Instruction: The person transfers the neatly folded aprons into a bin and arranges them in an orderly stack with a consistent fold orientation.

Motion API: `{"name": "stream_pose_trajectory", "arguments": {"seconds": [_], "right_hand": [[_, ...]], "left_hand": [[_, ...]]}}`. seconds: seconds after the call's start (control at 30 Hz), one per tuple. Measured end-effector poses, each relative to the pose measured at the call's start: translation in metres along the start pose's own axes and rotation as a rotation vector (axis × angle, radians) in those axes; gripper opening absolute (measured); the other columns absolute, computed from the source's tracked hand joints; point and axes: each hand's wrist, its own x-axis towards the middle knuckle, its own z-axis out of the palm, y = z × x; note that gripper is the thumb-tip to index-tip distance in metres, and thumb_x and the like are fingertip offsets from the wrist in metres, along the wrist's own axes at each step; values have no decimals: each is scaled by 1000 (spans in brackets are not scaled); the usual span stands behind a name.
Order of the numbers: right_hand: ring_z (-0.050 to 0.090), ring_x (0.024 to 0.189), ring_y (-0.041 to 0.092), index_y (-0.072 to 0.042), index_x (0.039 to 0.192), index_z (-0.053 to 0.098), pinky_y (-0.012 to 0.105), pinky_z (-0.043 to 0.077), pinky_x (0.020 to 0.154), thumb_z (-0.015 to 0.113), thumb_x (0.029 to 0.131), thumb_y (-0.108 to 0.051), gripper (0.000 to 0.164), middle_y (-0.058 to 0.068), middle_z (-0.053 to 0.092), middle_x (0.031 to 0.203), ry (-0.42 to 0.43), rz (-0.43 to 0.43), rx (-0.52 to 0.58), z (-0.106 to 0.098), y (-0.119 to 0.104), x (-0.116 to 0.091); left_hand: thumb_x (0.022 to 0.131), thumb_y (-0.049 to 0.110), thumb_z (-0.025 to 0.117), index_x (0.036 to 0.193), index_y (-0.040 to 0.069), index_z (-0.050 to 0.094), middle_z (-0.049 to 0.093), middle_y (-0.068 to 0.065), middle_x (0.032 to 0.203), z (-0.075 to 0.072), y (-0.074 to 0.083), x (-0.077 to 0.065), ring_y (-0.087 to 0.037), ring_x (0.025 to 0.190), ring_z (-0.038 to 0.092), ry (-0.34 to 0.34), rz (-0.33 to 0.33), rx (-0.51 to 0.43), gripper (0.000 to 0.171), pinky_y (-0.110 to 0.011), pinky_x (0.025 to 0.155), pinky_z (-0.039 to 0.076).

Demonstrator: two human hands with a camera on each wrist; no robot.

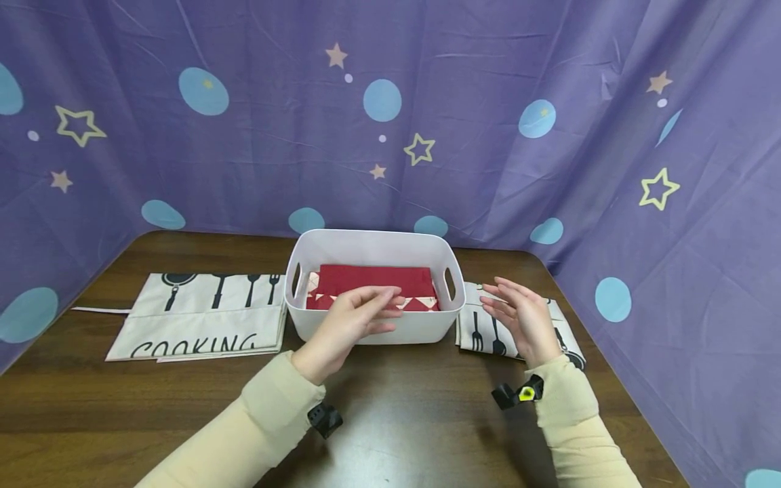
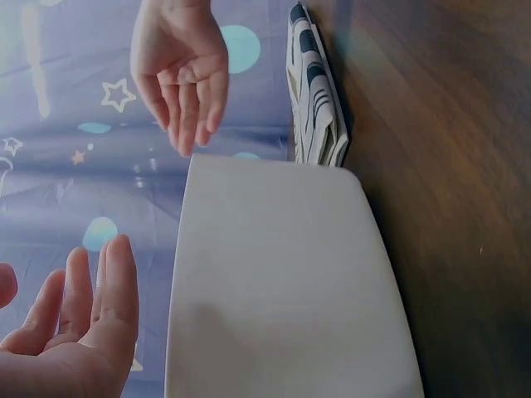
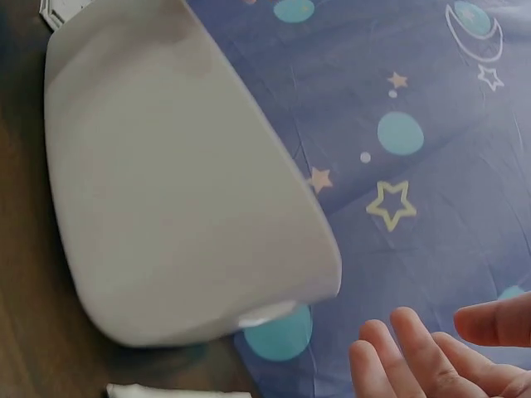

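Note:
A white plastic bin (image 1: 372, 329) with side handle holes stands at the middle of the table. Inside it lies folded red cloth (image 1: 375, 278) with a patterned cream-and-red border. My left hand (image 1: 354, 322) hovers in front of the bin's near rim, fingers extended and holding nothing. To the right, my right hand (image 1: 521, 318) is raised over a folded white cloth (image 1: 482, 332) printed with black utensils, its fingers relaxed and apart from it. Left of the bin, another folded white cloth (image 1: 207, 325) shows the word COOKING, with a strap (image 1: 100, 310) trailing left.
The brown wooden table (image 1: 396, 407) runs up to a purple curtain (image 1: 262, 149) with stars and blue dots, which surrounds it at the back and sides. Both folded white cloths lie close against the bin's ends. Each wrist wears a small black camera (image 1: 325, 419).

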Motion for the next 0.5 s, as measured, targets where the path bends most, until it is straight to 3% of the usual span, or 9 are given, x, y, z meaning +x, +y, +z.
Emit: {"name": "stream_pose_trajectory", "arguments": {"seconds": [0.2,0.37,0.5], "right_hand": [[73,90,11,1,136,44,27,57,90,48,105,-16,36,-6,74,95,50,-5,-27,-13,11,-1],[72,88,8,4,141,42,27,57,91,47,105,-16,42,-12,72,93,118,-27,-133,-24,19,-1],[70,82,1,8,141,43,23,57,87,50,103,-16,46,-16,70,92,179,-55,-239,-33,24,1]], "left_hand": [[103,18,53,133,-4,57,67,-20,125,6,-7,-2,-36,114,66,-17,-9,0,38,-40,93,57],[102,21,54,132,-4,58,63,-26,128,12,-16,-2,-31,111,68,-23,-34,4,39,-42,94,56],[102,22,55,131,-5,57,63,-26,129,17,-25,-2,-29,111,68,-24,-65,5,40,-37,91,58]]}}
